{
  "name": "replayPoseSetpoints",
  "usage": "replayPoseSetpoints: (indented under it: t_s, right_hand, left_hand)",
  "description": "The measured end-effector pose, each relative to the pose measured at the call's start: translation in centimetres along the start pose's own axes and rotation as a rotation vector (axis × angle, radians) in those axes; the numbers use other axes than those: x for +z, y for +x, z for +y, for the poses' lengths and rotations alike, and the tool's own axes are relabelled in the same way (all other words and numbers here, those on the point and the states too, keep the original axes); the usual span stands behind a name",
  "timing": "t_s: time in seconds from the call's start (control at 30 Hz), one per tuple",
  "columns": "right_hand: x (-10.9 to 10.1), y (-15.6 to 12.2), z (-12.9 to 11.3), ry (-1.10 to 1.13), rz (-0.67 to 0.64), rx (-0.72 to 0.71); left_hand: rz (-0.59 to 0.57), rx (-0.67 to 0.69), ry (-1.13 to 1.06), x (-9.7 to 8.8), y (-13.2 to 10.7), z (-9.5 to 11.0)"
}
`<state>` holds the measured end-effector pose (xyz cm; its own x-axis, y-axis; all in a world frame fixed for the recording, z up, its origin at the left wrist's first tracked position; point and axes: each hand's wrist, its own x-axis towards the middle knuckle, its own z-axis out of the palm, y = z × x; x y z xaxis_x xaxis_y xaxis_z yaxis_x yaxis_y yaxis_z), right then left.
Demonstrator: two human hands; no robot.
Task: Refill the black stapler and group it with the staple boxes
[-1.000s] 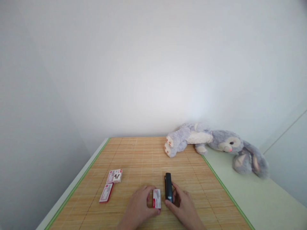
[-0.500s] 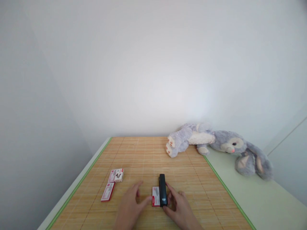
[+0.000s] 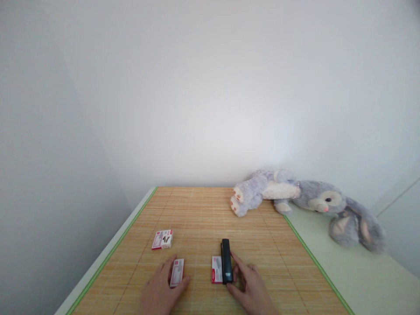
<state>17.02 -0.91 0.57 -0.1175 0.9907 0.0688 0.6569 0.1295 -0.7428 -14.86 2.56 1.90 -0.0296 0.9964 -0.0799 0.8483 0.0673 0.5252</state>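
My left hand (image 3: 163,284) is closed around a small red and white staple box (image 3: 177,273), thumb at its near end and fingers at its far left. My right hand (image 3: 248,282) grips a black stapler (image 3: 226,262) from its right side, thumb at the near end and forefinger along the side. The stapler lies lengthwise on the mat, pointing away from me. Right against its left side is another red and white staple box (image 3: 217,269), partly hidden by the stapler.
A third small box (image 3: 162,239) with a stapler picture lies farther back on the left. The bamboo mat (image 3: 197,214) has green edging and covers much of the pale table (image 3: 354,262). A grey plush rabbit (image 3: 278,190) lies along the back right, against the white wall.
My left hand has gone left and taken hold of the staple box, which has moved right, away from the box behind it. My right hand stays at the stapler. The view has shifted slightly.
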Motion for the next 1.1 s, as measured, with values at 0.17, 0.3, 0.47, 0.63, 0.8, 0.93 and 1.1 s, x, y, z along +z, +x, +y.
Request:
replayPoseSetpoints:
  t_s: [0.17, 0.3, 0.47, 0.63, 0.8, 0.93, 1.1]
  right_hand:
    - [-0.1, 0.1, -0.2, -0.002, -0.003, 0.005]
    - [0.2, 0.2, 0.0, 0.008, 0.009, -0.002]
    - [0.4, 0.1, 0.1, 0.005, 0.014, -0.006]
    - [0.3, 0.2, 0.0, -0.001, -0.003, -0.015]
    - [0.3, 0.2, -0.1, 0.005, -0.009, -0.035]
    - [0.2, 0.2, -0.3, -0.01, -0.01, -0.02]
    - [0.1, 0.2, -0.5, 0.001, -0.006, -0.007]
  left_hand:
    - [-0.259, 0.112, -0.078, -0.6, -1.3, 3.0]
    - [-0.283, 0.205, -0.104, -1.6, -0.8, 4.8]
    - [-0.225, 0.319, -0.156, -0.6, 0.4, 7.5]
    - [-0.219, 0.426, -0.226, 1.2, 1.2, 8.9]
    - [-0.222, 0.465, -0.263, 2.6, 1.1, 8.9]
    - [-0.122, 0.406, -0.263, 2.1, 2.1, 6.5]
    - [0.288, 0.27, -0.041, -1.9, 6.4, -1.2]
